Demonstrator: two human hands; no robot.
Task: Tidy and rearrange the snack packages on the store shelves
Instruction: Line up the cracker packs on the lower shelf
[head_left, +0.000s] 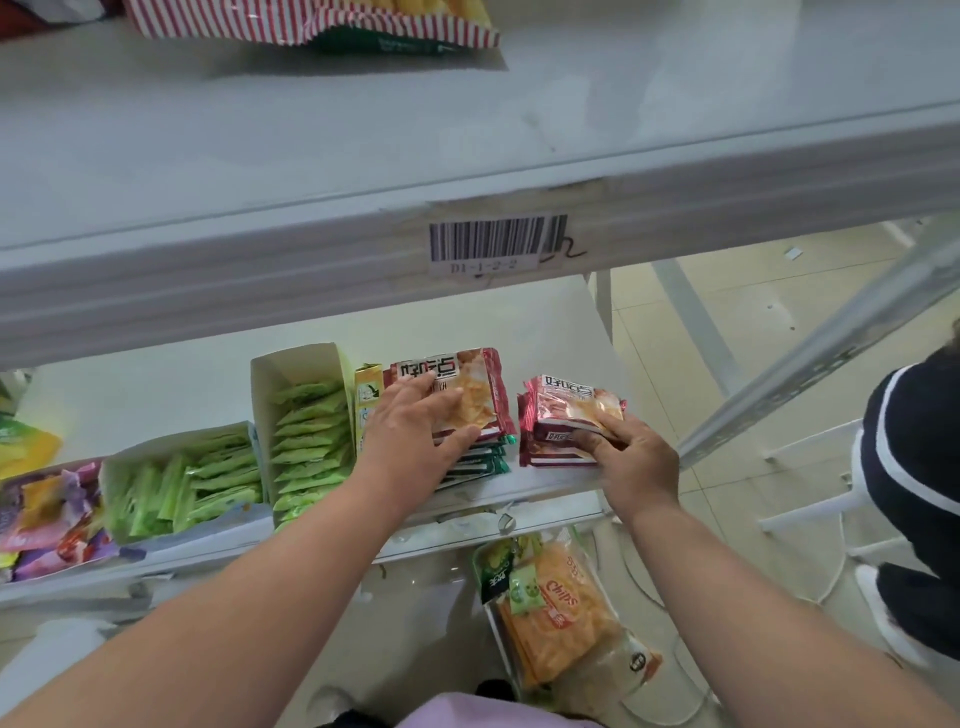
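Note:
On the middle shelf (561, 322) two stacks of flat snack packs stand side by side. My left hand (415, 431) lies flat, fingers straight, on the top red pack of the left stack (478, 384), which has green packs under it. My right hand (628, 452) grips the near right corner of the red and pink stack (561, 415), thumb on top and fingers curled at its front edge.
Two open cartons of green sachets (306, 426) (182, 483) stand left of the stacks, with a yellow pack (368, 395) between and purple bags (47, 509) at far left. Orange chips bags (556, 618) lie on the shelf below. A striped bag (311, 21) sits above. A person in dark clothes (914, 457) stands at right.

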